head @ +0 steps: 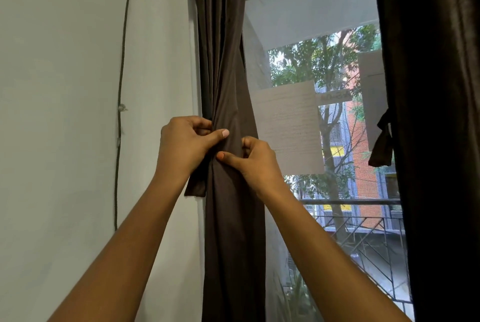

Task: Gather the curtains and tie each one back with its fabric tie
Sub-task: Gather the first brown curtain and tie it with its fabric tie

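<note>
The left brown curtain [223, 49] hangs gathered into a narrow bundle beside the window frame. My left hand [185, 143] pinches the fabric at the bundle's waist, thumb lying across its front. My right hand [255, 159] grips the same spot from the right, thumb pressed on the cloth. A loose end of the fabric tie [196, 185] hangs below my left hand. The right brown curtain [436, 114] hangs at the far right, and its tie [383, 145] dangles knotted on its left edge.
A white wall [65, 114] with a thin dark cable [120, 103] running down it fills the left. The window screen [311, 23] carries paper sheets [291, 127]. Outside are a balcony railing [363, 223], trees and buildings.
</note>
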Action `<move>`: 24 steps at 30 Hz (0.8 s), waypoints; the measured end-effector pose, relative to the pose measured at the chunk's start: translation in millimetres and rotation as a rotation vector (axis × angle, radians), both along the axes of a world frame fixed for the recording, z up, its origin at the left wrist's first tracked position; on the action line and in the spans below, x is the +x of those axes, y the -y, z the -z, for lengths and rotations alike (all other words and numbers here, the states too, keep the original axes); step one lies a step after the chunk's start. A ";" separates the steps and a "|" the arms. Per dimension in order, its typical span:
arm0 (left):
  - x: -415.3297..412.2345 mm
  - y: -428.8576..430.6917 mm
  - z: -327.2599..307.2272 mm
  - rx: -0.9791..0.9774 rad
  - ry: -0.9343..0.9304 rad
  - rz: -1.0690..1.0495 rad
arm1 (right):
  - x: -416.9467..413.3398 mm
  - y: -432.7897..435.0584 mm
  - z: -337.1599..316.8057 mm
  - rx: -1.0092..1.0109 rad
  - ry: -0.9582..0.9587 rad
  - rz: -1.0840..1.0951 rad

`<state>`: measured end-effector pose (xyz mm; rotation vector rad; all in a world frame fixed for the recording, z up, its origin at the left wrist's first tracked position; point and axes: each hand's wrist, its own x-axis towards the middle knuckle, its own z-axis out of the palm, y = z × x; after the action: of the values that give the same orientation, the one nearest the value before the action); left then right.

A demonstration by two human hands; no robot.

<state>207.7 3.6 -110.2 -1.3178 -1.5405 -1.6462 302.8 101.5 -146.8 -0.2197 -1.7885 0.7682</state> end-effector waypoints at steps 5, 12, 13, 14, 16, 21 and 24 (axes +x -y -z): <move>-13.4 0.5 2.9 0.031 0.073 0.049 | 5.8 1.0 6.9 0.050 0.378 0.072; -25.5 6.3 2.0 0.044 0.146 0.069 | 20.4 -38.0 -9.6 -0.206 -0.011 -0.025; -25.7 6.2 2.1 0.046 0.136 0.055 | 13.6 -43.3 -16.1 -0.180 -0.132 0.078; -26.0 5.9 2.2 0.055 0.127 0.039 | 5.6 -46.7 -21.9 -0.152 -0.171 0.137; -26.5 6.0 3.6 0.080 0.097 -0.014 | -10.2 -49.9 -29.6 -0.183 -0.117 0.110; -26.1 8.1 5.7 0.123 0.036 -0.152 | -21.2 -51.5 -31.0 -0.243 -0.143 0.124; -24.8 8.5 6.5 0.132 0.033 -0.179 | -8.3 -37.6 -23.0 -0.125 -0.232 0.237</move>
<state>182.9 -4.9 -116.7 -1.0579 -1.4945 -1.6337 294.5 139.1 -123.8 -0.4016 -1.4674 0.7047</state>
